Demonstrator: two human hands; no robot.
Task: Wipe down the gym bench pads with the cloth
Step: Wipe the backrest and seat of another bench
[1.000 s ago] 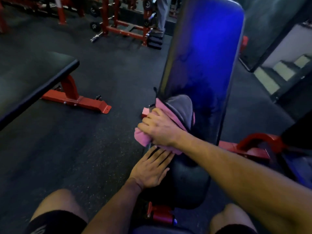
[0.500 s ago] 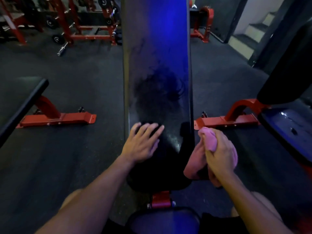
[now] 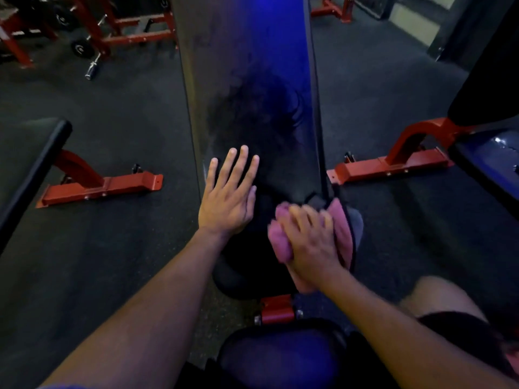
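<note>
Far left, at about 9 o'clock, a neighbouring bench on a red frame foot sits well apart on the dark floor; not part of this step.

Moving in: left hand lies flat, palm down, fingers spread wide, holding nothing, pressed on the lower left part of the back pad. Reads as bracing the bench (or just steadying the body).

The back pad runs from centre up toward 12 o'clock, dark vinyl with a blue sheen and a duller smeared patch above the left fingertips, possibly damp, can't confirm.

Right of centre, about 4 o'clock from the left hand: right hand is closed over the pink cloth, bunched under the palm, some of it draping over the pad's lower right edge. Hand is motion-blurred.

Step in hand: wiping the bottom right corner and side edge of the back pad. Upper pad toward 12 looks not yet covered.

Next move, as judged: sweep the cloth up the pad, keeping pressure even, then do the seat pad at 6 o'clock, nearest the camera.

Far right, 3 o'clock: another bench.
</note>
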